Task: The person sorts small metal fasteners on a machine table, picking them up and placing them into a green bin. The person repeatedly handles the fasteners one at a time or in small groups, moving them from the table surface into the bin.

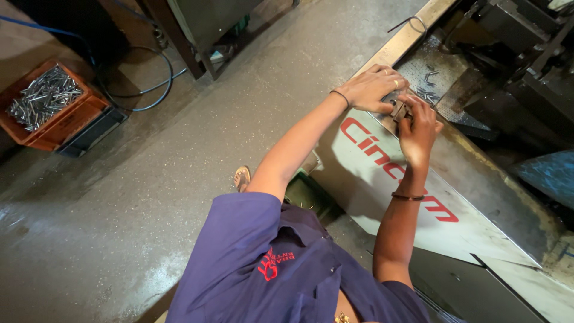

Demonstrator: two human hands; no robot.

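Both my hands meet at the edge of a machine's metal tray (418,60). My left hand (373,87), with rings and a thin dark wristband, rests on the tray's rim with its fingers curled over a small dark metal part (399,109). From the near side, my right hand (418,128), with a bangle at the wrist, pinches the same part. Several small shiny metal pins (427,94) lie loose on the tray just beyond my fingers. Most of the part is hidden by my fingers.
A white slanted machine panel (359,173) with red lettering lies under my arms. An orange crate (66,122) full of metal pins (43,96) stands on the concrete floor at far left. Beside it, a blue hose (149,90) loops. Dark machine parts (532,54) fill the upper right.
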